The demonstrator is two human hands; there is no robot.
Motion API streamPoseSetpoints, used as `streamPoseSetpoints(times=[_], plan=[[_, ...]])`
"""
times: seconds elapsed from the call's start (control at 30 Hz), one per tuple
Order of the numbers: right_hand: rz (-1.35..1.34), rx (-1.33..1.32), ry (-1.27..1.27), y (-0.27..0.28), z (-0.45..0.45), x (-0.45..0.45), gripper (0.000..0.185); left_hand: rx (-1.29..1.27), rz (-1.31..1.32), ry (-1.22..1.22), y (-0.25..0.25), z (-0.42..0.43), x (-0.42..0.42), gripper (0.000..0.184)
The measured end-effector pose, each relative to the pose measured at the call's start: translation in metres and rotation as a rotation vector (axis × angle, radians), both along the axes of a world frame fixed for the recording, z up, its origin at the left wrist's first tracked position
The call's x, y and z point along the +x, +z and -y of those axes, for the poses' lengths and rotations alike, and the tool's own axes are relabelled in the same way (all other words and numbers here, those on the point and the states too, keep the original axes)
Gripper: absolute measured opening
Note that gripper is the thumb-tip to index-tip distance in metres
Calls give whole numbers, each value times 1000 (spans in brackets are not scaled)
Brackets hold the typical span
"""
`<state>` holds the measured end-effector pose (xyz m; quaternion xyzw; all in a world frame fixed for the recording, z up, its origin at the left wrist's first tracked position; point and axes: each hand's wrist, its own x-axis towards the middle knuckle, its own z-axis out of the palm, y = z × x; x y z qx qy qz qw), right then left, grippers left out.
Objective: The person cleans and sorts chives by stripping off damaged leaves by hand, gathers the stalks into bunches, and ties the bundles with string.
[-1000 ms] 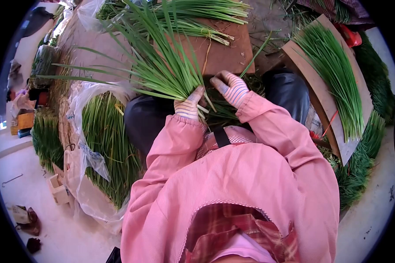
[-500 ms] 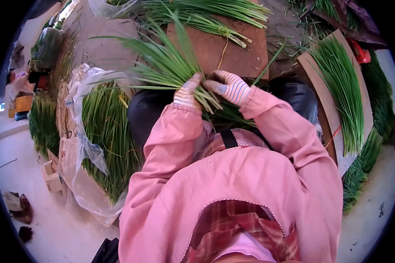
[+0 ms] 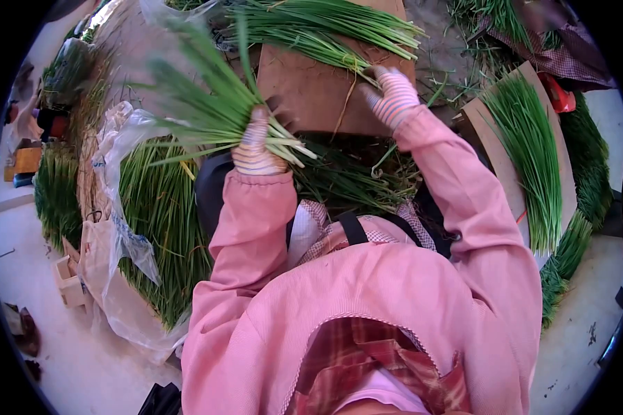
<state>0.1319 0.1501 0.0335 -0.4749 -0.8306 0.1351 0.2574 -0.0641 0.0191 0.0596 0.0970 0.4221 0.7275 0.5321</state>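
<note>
Readable lettering: none. Clear plastic bag (image 3: 117, 207), at your left: blue printed marks (image 3: 136, 242) on its creased folds, too small and crumpled for you to make out.

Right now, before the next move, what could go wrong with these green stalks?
The left hand grips the fanned bunch near one end, so loose pieces might slip out, or their tips could catch on the nearby clear plastic.

The right hand is at the end of a bundle lying on the brown board; pulling there could perhaps drag it out of line.
</note>
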Motion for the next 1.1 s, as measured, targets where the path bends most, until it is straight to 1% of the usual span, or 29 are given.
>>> streamPoseSetpoints(times=[0.03, 0.07, 0.1, 0.17, 0.2, 0.23, 0.3, 0.33, 0.37, 0.43, 0.47, 0.5, 0.57, 0.6, 0.63, 0.67, 0.7, 0.73, 0.77, 0.83, 0.87, 0.9, 0.93, 0.97, 1.0, 1.03, 1.07, 1.1], plan=[[79, -24, -48, -8, -17, 4, 35, -11, -99, 35, -3, -3, -9, 41], [195, -50, -118, -18, -26, 8, 37, 38, 43, -151, -6, -2, -21, 34], [309, -77, -189, -19, -31, 7, 40, 43, 38, -151, -8, -5, -19, 34], [463, -76, -178, -26, -27, 8, 40, 355, 238, -97, -12, -14, -12, 28], [502, -150, -139, -26, -30, 8, 38, 422, 419, -177, -21, -16, -14, 24], [511, -146, -137, -26, -34, 8, 38, 426, 427, -173, -30, -17, -15, 24], [482, -223, -112, -28, -41, 8, 32, 473, 604, -250, -43, -13, -16, 23], [453, -214, -81, -27, -51, 9, 27, 489, 696, -232, -38, -14, -14, 21], [398, -197, 3, -22, -61, 17, 27, 493, 707, -223, -37, -14, -15, 21], [154, -245, -12, -9, -69, 29, 29, 583, 657, -235, -35, -13, -18, 19], [51, -181, 27, -7, -68, 37, 31, 554, 611, -215, -33, -11, -20, 17], [-177, -329, 44, 1, -57, 42, 27, 565, 624, -202, -32, -11, -20, 17], [-536, -869, -184, 18, -26, 44, 28, 472, 602, -138, -32, -10, -20, 16], [-544, -959, -207, 6, -20, 53, 28, 526, 584, -196, -36, -12, -22, 16], [-552, -1051, -234, 2, -9, 56, 27, 533, 599, -184, -34, -12, -20, 16], [-503, -1119, -359, 3, -5, 58, 25, 469, 558, -149, -30, -11, -19, 16], [-489, -1117, -358, 17, -1, 57, 25, 404, 516, -113, -28, -11, -19, 15], [-590, -1012, -337, 35, 2, 54, 23, 500, 538, -166, -32, -12, -22, 16], [-688, -909, -313, 52, 2, 51, 21, 502, 545, -149, -35, -10, -23, 16], [-994, -793, -155, 90, -3, 43, 19, 500, 492, -129, -28, -8, -23, 17], [-1050, -787, -26, 106, -7, 44, 19, 526, 513, -154, -31, -9, -26, 18], [-1029, -764, -70, 113, -13, 48, 18, 541, 518, -151, -33, -11, -27, 18], [-916, -706, -150, 103, -24, 56, 19, 532, 534, -139, -35, -12, -26, 18], [-803, -649, -228, 82, -33, 64, 20, 520, 549, -124, -35, -12, -25, 18], [-559, -720, -373, 65, -32, 62, 22, 525, 551, -118, -33, -11, -23, 18], [-280, -866, -410, 54, -34, 60, 23, 468, 546, -81, -31, -10, -21, 18], [-257, -847, -413, 52, -41, 62, 22, 416, 538, -47, -28, -12, -21, 18], [-227, -826, -407, 53, -48, 61, 21, 422, 535, -42, -28, -14, -23, 18]])
